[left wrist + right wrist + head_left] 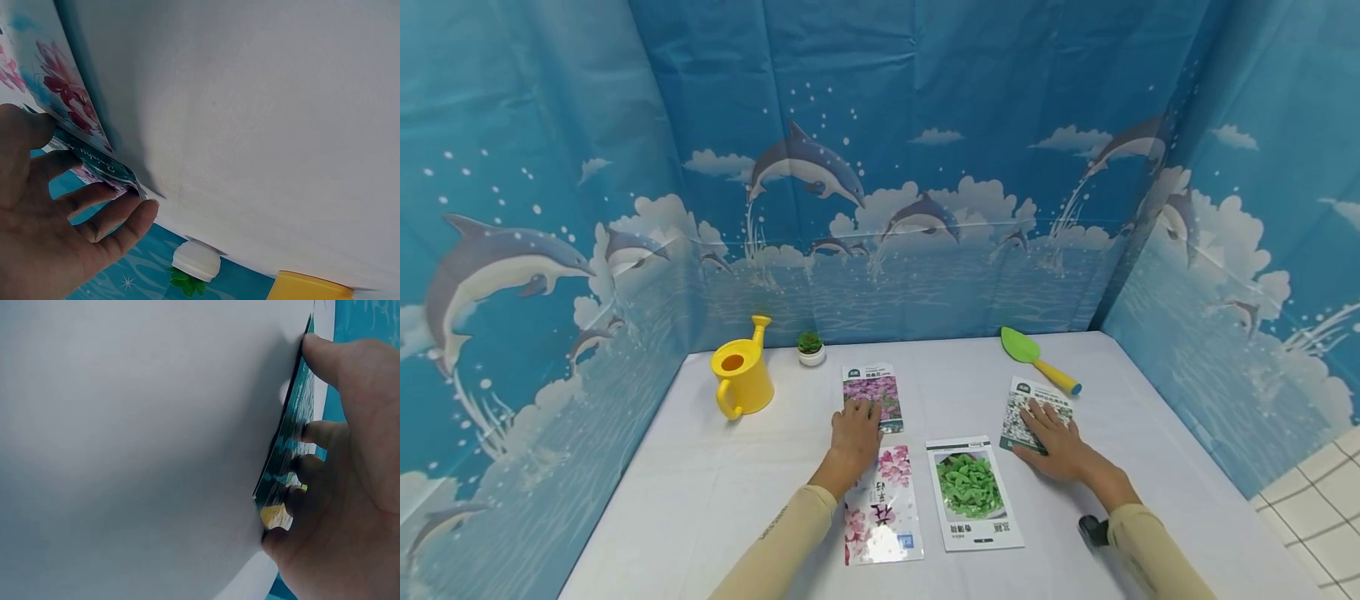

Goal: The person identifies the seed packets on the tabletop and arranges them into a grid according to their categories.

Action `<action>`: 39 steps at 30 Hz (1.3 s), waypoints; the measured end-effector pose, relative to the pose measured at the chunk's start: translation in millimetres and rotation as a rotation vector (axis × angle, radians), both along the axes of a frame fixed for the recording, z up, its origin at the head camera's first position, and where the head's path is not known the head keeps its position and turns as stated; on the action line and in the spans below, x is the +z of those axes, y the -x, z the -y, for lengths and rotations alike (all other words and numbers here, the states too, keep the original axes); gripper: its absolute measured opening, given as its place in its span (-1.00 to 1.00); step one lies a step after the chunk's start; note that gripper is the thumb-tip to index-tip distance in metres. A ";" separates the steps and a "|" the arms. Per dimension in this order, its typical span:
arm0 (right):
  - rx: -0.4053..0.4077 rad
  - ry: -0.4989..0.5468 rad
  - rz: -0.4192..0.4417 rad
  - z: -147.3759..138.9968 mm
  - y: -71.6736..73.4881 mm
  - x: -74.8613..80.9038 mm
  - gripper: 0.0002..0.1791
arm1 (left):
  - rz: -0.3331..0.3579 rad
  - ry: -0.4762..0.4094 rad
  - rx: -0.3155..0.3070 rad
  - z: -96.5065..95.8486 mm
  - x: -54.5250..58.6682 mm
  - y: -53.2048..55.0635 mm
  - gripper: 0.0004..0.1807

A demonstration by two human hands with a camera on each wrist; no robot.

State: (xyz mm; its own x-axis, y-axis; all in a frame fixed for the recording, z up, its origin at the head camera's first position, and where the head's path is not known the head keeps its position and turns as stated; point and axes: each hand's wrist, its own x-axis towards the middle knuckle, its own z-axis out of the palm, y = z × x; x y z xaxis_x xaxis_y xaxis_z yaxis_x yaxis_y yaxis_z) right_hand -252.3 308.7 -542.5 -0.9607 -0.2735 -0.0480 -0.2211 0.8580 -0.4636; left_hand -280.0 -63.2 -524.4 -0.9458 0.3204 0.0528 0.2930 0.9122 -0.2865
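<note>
My left hand point(855, 435) rests its fingers on the lower part of a seed packet with purple-pink flowers point(882, 387). Its wrist passes over a packet with pink blossoms point(891, 512), which lies nearer me and is partly covered. In the left wrist view the fingers point(109, 219) are loosely bent at the purple packet's edge point(103, 164). My right hand point(1058, 450) lies spread on a packet with white flowers point(1015, 408). In the right wrist view the thumb and little finger reach its near edge point(284, 440). Between the hands lies a packet picturing green leaves point(972, 492).
A yellow watering can point(748, 383) and a small potted plant point(812, 354) stand at the back left of the white table point(700, 500). A green trowel with a yellow handle point(1021, 345) lies at the back right. Dolphin-printed curtains point(880, 275) surround the table.
</note>
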 end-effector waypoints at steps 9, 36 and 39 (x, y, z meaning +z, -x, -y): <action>0.000 -0.018 -0.010 2.6 12.9 -3.6 -0.14 | 0.008 -0.001 0.007 -0.4 -2.5 1.6 -0.37; 0.033 -0.048 0.045 16.4 36.3 -0.4 -0.17 | 0.008 -0.029 0.012 1.6 -7.3 2.5 -0.37; 0.033 -0.051 0.049 18.7 38.5 0.5 -0.17 | 0.013 -0.040 0.013 1.7 -7.7 2.2 -0.37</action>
